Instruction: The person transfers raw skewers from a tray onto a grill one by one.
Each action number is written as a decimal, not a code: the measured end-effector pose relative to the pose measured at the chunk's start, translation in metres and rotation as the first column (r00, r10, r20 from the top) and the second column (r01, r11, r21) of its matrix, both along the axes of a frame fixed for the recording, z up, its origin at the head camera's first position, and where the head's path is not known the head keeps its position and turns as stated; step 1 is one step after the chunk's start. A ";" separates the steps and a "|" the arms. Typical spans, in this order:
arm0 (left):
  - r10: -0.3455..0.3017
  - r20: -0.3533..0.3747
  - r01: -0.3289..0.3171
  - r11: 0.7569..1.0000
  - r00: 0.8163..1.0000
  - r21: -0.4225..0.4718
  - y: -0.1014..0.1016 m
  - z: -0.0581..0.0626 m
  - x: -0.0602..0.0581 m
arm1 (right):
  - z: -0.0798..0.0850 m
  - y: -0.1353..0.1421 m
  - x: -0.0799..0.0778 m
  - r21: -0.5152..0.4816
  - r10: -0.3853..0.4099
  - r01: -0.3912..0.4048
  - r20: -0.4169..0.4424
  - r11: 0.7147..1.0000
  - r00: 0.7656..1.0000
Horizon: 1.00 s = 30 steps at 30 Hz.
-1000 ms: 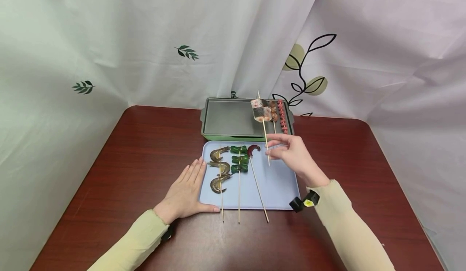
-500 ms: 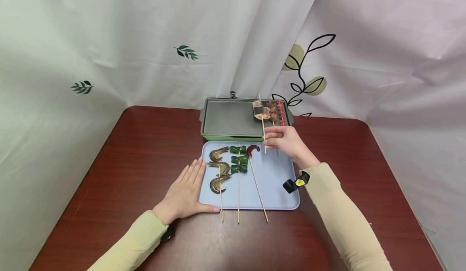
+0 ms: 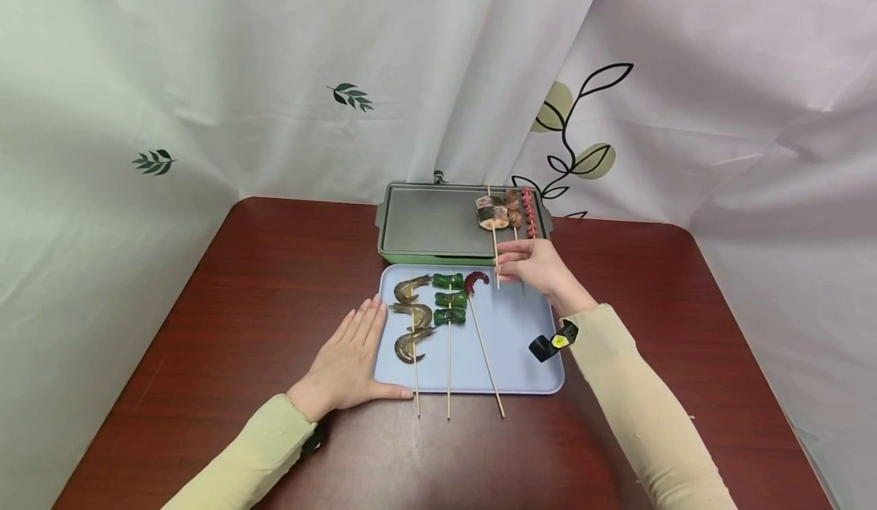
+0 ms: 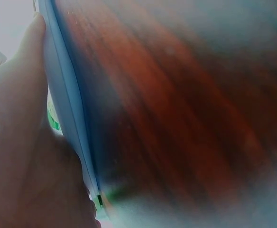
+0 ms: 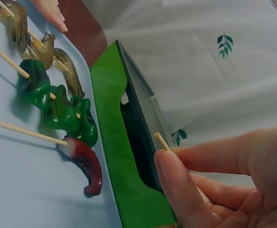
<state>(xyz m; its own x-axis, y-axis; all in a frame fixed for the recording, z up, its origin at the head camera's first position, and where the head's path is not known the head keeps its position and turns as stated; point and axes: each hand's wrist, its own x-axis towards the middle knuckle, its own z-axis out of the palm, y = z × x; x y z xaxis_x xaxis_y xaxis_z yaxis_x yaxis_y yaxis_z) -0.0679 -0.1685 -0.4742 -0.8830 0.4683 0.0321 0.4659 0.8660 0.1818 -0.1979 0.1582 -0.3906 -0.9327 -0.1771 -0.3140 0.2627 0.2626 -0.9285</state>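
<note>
My right hand pinches the stick of a fish skewer between thumb and fingers. Chunks of pale flesh with dark skin lie on or just over the right part of the grey griddle plate; contact cannot be told. In the right wrist view the stick's end pokes out of the pinch. My left hand rests flat with straight fingers along the left rim of the light blue tray. On that tray lie a shrimp skewer, a green pepper skewer and a dark red tentacle skewer.
Right of the fish, a brown meat skewer and a red beaded-looking skewer lie on the plate. The griddle's green base stands just behind the tray on a dark red wooden table. A white curtain hangs behind.
My right hand has moved forward and a little left, bringing the fish skewer down toward the griddle plate beside the brown skewer. My left hand has stayed at the tray's rim.
</note>
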 end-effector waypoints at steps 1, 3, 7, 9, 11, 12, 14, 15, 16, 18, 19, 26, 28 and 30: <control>-0.002 -0.007 0.002 1.000 1.000 0.001 0.000 -0.001 0.000 | 0.000 0.000 0.000 -0.001 0.001 -0.001 0.002 1.000 1.000; -0.004 -0.020 0.004 1.000 1.000 0.002 -0.001 -0.004 0.000 | 0.000 0.000 0.000 0.001 0.001 -0.001 0.005 1.000 1.000; -0.003 -0.031 0.003 1.000 1.000 -0.006 -0.002 -0.009 -0.001 | 0.000 0.000 0.000 0.018 0.005 -0.005 0.008 1.000 1.000; -0.002 -0.030 0.002 1.000 1.000 -0.006 -0.002 -0.009 -0.001 | -0.001 0.000 0.000 0.026 0.008 -0.009 0.007 1.000 1.000; -0.004 -0.029 0.004 1.000 1.000 -0.004 -0.003 -0.009 -0.001 | -0.001 -0.001 0.000 0.034 0.013 -0.013 0.005 0.999 1.000; -0.005 -0.028 0.005 1.000 1.000 -0.004 -0.002 -0.008 -0.001 | -0.001 -0.001 0.000 0.039 0.014 -0.015 0.003 0.999 1.000; -0.007 -0.025 0.007 1.000 1.000 0.003 -0.002 -0.007 -0.001 | -0.001 -0.001 0.001 0.053 0.018 -0.018 -0.005 0.998 1.000; -0.007 -0.022 0.007 1.000 1.000 0.003 -0.002 -0.006 -0.001 | -0.001 -0.001 0.002 0.061 0.020 -0.019 -0.010 0.998 1.000; -0.006 -0.018 0.006 1.000 1.000 0.001 -0.002 -0.006 -0.001 | -0.001 -0.001 0.003 0.069 0.020 -0.019 -0.016 0.997 1.000; -0.002 -0.006 0.002 1.000 1.000 -0.005 -0.002 -0.006 -0.001 | 0.000 0.000 0.005 0.092 0.026 -0.023 -0.030 0.995 0.999; 0.000 0.000 0.000 1.000 1.000 -0.009 -0.002 -0.005 -0.001 | 0.000 0.000 0.005 0.106 0.029 -0.025 -0.041 0.994 0.999; 0.005 0.014 -0.004 1.000 1.000 -0.025 0.001 0.005 0.000 | 0.008 0.005 0.013 0.157 0.018 -0.002 -0.102 0.988 0.995; 0.005 0.017 -0.004 1.000 1.000 -0.030 0.001 0.005 0.000 | 0.014 0.006 0.016 0.143 0.008 0.010 -0.129 0.990 0.992; 0.006 0.021 -0.005 0.999 1.000 -0.034 0.001 0.005 0.000 | 0.020 0.008 0.020 0.119 0.001 0.019 -0.159 0.993 0.987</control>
<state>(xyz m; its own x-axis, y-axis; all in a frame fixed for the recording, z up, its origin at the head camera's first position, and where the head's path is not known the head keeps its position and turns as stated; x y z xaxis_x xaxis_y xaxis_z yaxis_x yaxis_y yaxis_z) -0.0682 -0.1673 -0.4690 -0.8859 0.4639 -0.0020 0.4575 0.8743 0.1620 -0.1784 0.1663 -0.3703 -0.9738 -0.1385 -0.1806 0.1176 0.3731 -0.9203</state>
